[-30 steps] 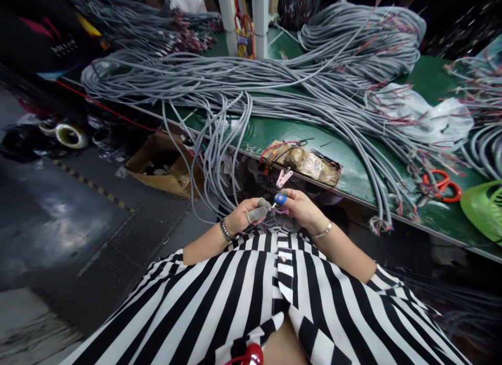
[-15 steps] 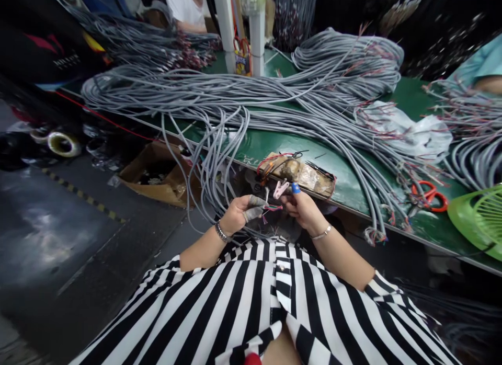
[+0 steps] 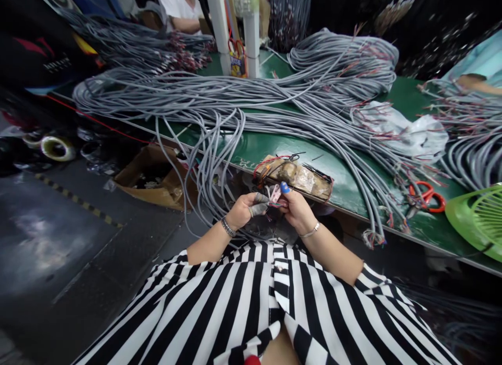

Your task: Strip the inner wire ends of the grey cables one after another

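Observation:
My left hand [image 3: 243, 210], with grey coverings on its thumb and finger, is closed on the end of a grey cable. Thin coloured wires [image 3: 276, 204] stick out from its fingertips towards the right. In my right hand [image 3: 297, 210], closed and wearing a blue cover on the thumb, is a small pale pink clip [image 3: 275, 193] shaped like a clothes peg. The clip sits right at the wires, and the fingers partly hide where they meet. Just beyond both hands, a block wrapped in brown tape [image 3: 300, 174] lies at the table edge with wires on it.
Long bundles of grey cable [image 3: 188, 95] cover the green table [image 3: 262, 145], some hanging over its front edge. Orange-handled scissors [image 3: 427, 196] and a green plastic fan-like object [image 3: 476, 218] lie at right. A cardboard box [image 3: 152, 179] stands below left. Two people are across the table.
My right hand has moved left with the pink clip, bringing it to the wires at my left fingertips. My left hand has shifted slightly right.

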A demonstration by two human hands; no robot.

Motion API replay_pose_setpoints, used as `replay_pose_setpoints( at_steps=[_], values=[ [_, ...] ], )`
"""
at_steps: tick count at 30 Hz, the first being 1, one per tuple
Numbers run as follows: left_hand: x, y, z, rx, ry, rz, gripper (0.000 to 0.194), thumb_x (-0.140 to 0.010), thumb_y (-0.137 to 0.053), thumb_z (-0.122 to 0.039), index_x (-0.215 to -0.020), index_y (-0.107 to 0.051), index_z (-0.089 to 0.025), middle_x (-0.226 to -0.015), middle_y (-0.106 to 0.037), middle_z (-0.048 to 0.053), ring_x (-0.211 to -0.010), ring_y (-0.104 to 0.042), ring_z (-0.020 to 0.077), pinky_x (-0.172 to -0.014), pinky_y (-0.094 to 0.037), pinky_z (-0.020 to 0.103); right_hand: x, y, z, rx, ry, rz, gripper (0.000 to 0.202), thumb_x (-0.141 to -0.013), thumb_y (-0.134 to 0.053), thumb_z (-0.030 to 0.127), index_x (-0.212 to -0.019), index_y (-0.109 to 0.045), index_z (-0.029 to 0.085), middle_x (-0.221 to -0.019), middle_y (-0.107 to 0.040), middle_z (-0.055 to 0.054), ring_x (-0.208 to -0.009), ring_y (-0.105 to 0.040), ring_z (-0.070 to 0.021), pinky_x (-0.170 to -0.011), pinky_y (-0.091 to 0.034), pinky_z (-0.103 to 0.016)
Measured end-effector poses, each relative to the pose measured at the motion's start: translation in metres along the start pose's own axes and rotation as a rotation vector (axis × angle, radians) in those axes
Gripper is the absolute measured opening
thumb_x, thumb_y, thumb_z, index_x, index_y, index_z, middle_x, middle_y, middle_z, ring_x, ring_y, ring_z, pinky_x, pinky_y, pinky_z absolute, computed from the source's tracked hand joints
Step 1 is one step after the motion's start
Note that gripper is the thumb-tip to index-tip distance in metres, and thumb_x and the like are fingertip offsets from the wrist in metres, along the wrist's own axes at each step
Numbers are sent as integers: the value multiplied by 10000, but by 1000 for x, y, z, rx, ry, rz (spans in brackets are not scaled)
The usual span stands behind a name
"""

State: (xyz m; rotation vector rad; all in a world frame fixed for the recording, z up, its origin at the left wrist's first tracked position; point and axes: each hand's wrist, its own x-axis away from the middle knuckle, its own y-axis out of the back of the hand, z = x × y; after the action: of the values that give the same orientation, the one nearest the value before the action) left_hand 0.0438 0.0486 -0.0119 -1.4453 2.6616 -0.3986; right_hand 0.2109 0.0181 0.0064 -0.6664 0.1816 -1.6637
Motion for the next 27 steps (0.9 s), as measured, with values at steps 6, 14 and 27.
replay_pose_setpoints(
  at_steps=[6, 14, 27],
  values=[
    [1, 2, 2, 6, -5, 17, 377, -618, -840, -384, -815, -681, -105, -611, -624, -1, -547, -546, 71, -570, -438, 189, 2, -4, 1, -1, 28, -37, 558, -552, -794, 625, -610, -459, 182, -475, -242, 108, -432, -141, -26, -408, -68, -195],
    [1, -4, -2, -55, -2, 64, 346, -664, -806, -393, -790, -671, -101, -592, -591, -11, -529, -497, 60, -550, -408, 183, 0, -2, -3, 29, 47, -30, 548, -572, -760, 656, -632, -484, 187, -462, -261, 103, -424, -161, -38, -417, -90, -218],
    [27, -1, 2, -46, 25, 7, 342, -666, -809, -387, -813, -690, -102, -598, -622, 7, -519, -533, 71, -529, -429, 182, 8, 14, -7, -33, -107, -8, 569, -603, -705, 692, -757, -532, 173, -671, -570, 19, -402, -212, -11, -384, -43, -187]
  ],
)
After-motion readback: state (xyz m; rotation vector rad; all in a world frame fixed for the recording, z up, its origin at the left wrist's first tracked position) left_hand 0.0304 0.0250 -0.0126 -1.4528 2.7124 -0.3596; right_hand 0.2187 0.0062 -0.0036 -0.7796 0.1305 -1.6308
